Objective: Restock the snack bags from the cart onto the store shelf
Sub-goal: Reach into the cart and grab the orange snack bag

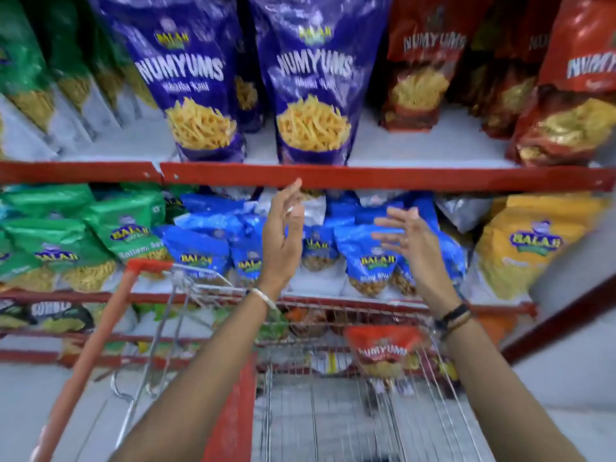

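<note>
Wire cart (333, 411) at lower centre carries one red Numyums bag (383, 355). Above it, left hand (283, 235) and right hand (410, 241) hover empty, fingers spread wide, before blue Balaji bags (366, 258) at mid-frame.

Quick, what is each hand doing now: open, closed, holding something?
Left hand: open, holding nothing, raised in front of the blue bags.
Right hand: open, fingers spread, holding nothing.

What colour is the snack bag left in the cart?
Red, the snack bag in the cart; the head view shows it.
</note>
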The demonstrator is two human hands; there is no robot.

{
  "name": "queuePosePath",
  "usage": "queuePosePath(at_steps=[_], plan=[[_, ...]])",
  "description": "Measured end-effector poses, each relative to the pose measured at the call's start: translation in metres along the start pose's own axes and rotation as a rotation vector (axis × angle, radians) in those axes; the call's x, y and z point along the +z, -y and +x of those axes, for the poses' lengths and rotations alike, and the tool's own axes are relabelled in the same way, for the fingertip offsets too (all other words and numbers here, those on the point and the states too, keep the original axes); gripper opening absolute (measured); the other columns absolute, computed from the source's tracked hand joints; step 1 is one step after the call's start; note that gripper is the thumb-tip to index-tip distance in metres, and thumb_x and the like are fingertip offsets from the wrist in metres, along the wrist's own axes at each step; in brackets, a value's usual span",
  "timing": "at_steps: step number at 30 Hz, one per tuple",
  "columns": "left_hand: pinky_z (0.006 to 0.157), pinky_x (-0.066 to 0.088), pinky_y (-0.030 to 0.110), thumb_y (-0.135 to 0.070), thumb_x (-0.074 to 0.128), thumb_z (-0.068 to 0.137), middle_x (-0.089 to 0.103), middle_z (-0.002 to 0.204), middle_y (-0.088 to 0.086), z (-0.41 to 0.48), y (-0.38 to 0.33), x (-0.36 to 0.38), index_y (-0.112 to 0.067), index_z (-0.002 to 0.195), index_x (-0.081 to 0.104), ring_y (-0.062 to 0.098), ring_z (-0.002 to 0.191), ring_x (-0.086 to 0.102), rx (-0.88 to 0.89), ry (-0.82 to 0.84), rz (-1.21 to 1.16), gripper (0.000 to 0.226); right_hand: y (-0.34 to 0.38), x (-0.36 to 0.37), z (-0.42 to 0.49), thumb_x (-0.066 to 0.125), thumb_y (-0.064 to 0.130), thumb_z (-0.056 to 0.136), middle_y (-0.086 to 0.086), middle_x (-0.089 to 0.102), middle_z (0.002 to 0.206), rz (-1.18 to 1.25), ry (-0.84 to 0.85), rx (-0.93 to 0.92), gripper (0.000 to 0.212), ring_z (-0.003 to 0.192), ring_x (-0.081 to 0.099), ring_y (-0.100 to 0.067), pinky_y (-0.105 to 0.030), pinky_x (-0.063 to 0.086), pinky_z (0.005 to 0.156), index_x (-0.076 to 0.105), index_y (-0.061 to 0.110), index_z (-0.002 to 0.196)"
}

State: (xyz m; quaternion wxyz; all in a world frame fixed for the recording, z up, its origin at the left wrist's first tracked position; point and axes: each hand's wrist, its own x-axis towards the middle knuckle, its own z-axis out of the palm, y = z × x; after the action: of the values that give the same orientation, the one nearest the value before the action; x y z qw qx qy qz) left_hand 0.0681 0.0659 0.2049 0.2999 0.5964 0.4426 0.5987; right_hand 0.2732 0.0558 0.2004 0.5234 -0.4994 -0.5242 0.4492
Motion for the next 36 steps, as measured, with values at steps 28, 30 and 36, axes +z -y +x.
queuePosePath(at_steps=[28, 30, 36], plan=[[0.074, 0.034, 0.022, 0.009, 0.047, 0.083, 0.062, 0.109, 0.027, -0.203, 0.295, 0.159, 0.008, 0.109, 0.051, 0.040, 0.106, 0.055, -0.955, 0.353, 0.361, 0.027, -0.370, -0.123, -0.052, 0.057, 0.027, 0.088, -0.021, 0.066, 0.112, -0.745, 0.121, 0.588, 0.038, 0.097, 0.062, -0.036, -0.044, 0.051, 0.082, 0.058, 0.000, 0.114], [0.074, 0.041, 0.031, -0.002, 0.053, 0.084, 0.064, 0.107, 0.031, -0.198, 0.296, 0.156, 0.012, 0.103, 0.056, 0.042, 0.102, 0.057, -0.962, 0.317, 0.475, 0.024, -0.367, -0.122, -0.049, 0.054, 0.020, 0.090, -0.024, 0.068, 0.103, -0.821, 0.100, 0.510, 0.029, 0.090, 0.063, -0.039, -0.037, 0.045, 0.072, 0.062, -0.002, 0.106], [0.067, 0.048, 0.033, 0.002, 0.061, 0.075, 0.072, 0.085, 0.029, -0.185, 0.284, 0.152, 0.008, 0.082, 0.067, 0.037, 0.080, 0.066, -0.795, 0.296, 0.541, 0.011, -0.343, -0.115, -0.055, 0.059, 0.013, 0.086, -0.018, 0.073, 0.091, -0.753, -0.032, 0.387, 0.013, 0.076, 0.066, -0.031, -0.036, 0.052, 0.069, 0.068, 0.005, 0.092]])
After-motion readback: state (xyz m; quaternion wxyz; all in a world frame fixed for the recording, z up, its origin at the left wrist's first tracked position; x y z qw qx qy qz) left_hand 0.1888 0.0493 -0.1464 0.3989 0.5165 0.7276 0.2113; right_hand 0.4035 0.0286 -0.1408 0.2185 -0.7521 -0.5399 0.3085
